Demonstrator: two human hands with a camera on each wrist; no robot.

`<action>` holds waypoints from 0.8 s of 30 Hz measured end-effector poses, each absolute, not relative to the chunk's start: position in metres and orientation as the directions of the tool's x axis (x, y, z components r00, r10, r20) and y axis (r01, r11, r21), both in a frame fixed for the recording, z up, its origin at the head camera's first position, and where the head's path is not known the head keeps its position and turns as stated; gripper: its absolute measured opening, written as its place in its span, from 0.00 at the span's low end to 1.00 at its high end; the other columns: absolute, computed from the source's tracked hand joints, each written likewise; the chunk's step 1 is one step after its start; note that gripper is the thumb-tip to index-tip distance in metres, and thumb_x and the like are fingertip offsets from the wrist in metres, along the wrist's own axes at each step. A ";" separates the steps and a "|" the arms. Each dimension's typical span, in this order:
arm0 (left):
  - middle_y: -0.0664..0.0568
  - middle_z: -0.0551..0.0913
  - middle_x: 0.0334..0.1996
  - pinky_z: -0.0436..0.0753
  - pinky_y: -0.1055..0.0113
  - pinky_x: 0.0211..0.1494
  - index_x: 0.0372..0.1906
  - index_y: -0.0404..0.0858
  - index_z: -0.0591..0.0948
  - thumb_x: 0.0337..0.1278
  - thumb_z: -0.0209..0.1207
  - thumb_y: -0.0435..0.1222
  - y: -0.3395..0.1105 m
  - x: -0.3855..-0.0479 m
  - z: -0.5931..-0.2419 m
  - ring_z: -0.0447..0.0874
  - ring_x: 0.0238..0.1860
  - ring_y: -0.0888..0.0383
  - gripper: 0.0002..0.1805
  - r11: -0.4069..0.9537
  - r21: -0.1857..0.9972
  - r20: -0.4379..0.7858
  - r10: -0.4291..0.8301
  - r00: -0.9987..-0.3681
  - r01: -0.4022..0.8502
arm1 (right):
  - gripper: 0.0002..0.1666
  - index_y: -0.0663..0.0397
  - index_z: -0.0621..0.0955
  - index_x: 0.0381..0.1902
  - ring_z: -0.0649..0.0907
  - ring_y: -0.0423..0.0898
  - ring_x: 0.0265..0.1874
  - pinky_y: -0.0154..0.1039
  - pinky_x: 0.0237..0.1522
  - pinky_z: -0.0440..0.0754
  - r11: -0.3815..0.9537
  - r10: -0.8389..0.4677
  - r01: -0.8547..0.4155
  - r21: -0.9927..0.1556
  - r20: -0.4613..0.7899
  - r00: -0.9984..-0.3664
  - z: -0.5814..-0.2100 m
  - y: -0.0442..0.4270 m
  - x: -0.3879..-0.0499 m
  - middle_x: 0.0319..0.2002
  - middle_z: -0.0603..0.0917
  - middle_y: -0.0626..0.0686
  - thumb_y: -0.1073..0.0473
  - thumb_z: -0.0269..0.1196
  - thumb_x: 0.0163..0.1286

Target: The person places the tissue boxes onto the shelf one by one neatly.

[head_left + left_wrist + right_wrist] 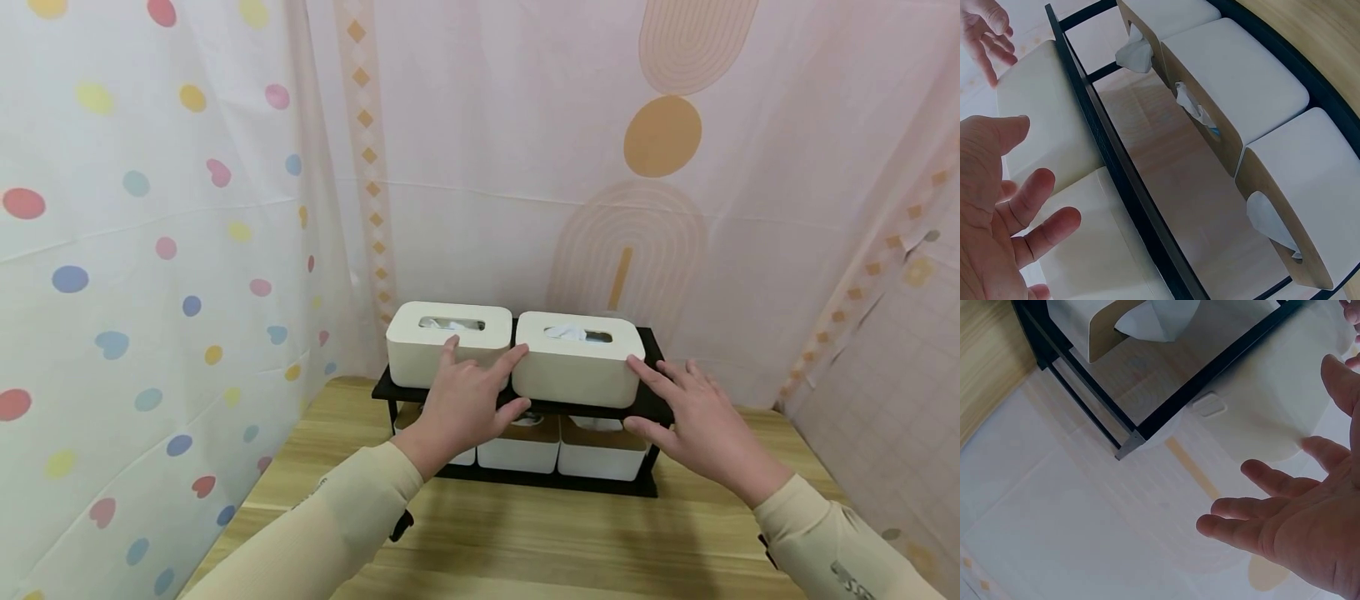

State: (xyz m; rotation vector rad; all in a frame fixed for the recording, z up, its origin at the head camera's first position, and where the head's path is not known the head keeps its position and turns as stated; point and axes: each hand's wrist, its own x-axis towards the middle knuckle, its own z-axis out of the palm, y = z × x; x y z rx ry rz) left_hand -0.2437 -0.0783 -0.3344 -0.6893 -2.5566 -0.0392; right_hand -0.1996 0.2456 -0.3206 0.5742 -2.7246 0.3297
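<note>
Two cream tissue boxes, a left one (411, 364) and a right one (573, 381), stand side by side on the top shelf of a black rack (652, 408). White tissue shows in each lid slot. My left hand (459, 408) spreads its fingers in front of the gap between them, one fingertip at the right box's near left corner; whether it touches is hard to tell. At that box's right end, my right hand (708, 433) has its index fingertip against the edge, the other fingers extended. In the right wrist view this fingertip meets the cream box (1272, 406).
On the rack's lower shelf sit three white tissue boxes with brown slotted tops, among them a middle box (1241, 81) with tissue poking out. The rack stands on a wood-grain table (525, 533). Patterned curtains hang behind, including a dotted curtain (150, 333) at left.
</note>
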 end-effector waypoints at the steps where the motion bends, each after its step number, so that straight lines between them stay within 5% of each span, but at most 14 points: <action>1: 0.60 0.71 0.10 0.63 0.30 0.80 0.81 0.53 0.69 0.71 0.63 0.62 -0.078 -0.244 -0.334 0.91 0.35 0.52 0.40 0.872 -0.094 0.464 0.465 -0.754 0.480 | 0.47 0.41 0.67 0.83 0.65 0.88 0.72 0.80 0.73 0.61 0.891 -0.348 -0.426 -0.155 0.369 -0.862 -0.321 0.246 -0.200 0.73 0.73 0.74 0.40 0.71 0.73; 12: 0.60 0.73 0.11 0.60 0.30 0.81 0.81 0.53 0.68 0.72 0.62 0.62 -0.075 -0.247 -0.334 0.91 0.38 0.51 0.40 0.877 -0.091 0.436 0.461 -0.773 0.472 | 0.44 0.43 0.72 0.80 0.62 0.86 0.75 0.83 0.72 0.59 0.900 -0.359 -0.413 -0.141 0.300 -0.884 -0.324 0.243 -0.202 0.75 0.72 0.73 0.35 0.68 0.73; 24: 0.59 0.77 0.14 0.60 0.31 0.82 0.80 0.53 0.70 0.72 0.63 0.60 -0.085 -0.238 -0.337 0.92 0.45 0.48 0.38 0.854 -0.099 0.487 0.490 -0.723 0.512 | 0.41 0.40 0.75 0.79 0.65 0.86 0.73 0.82 0.70 0.63 0.886 -0.391 -0.450 -0.112 0.342 -0.855 -0.331 0.243 -0.195 0.73 0.75 0.72 0.38 0.70 0.72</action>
